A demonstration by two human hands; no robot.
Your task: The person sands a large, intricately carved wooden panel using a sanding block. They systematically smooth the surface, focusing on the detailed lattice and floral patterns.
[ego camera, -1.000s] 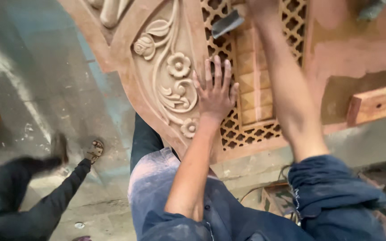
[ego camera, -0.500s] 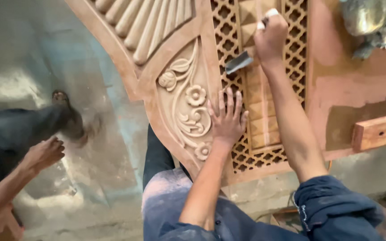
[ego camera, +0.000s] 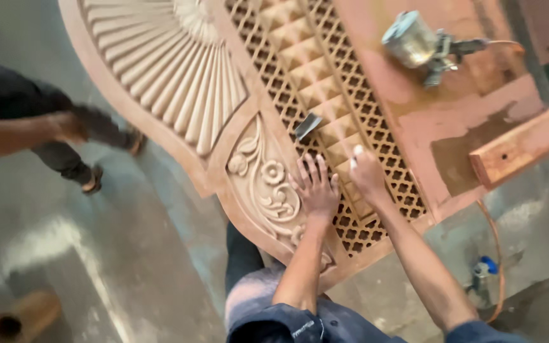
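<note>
Currently right hand (ego camera: pixel 366 174) grip is closed around a small pale object (ego camera: pixel 355 155), too small to identify, knuckles resting on the lattice section (ego camera: pixel 376 127) of the carved wooden panel (ego camera: pixel 160 82). Left hand (ego camera: pixel 316 187) is flat, fingers spread, holding nothing, pressed on the panel where the floral relief carving (ego camera: pixel 265 181) meets the lattice. Flat metal scraper blade (ego camera: pixel 306 125) lies loose on the lattice just above the left hand, untouched. Fan-shaped fluted carving (ego camera: pixel 173 89) sits further up-left. Spray gun with metal cup (ego camera: pixel 424 44) lies on the reddish board (ego camera: pixel 465 108) to the right, near a wooden block (ego camera: pixel 525 143). Another person's arm (ego camera: pixel 27 133) and leg show at far left, blurred, over the concrete floor (ego camera: pixel 96 254).
</note>
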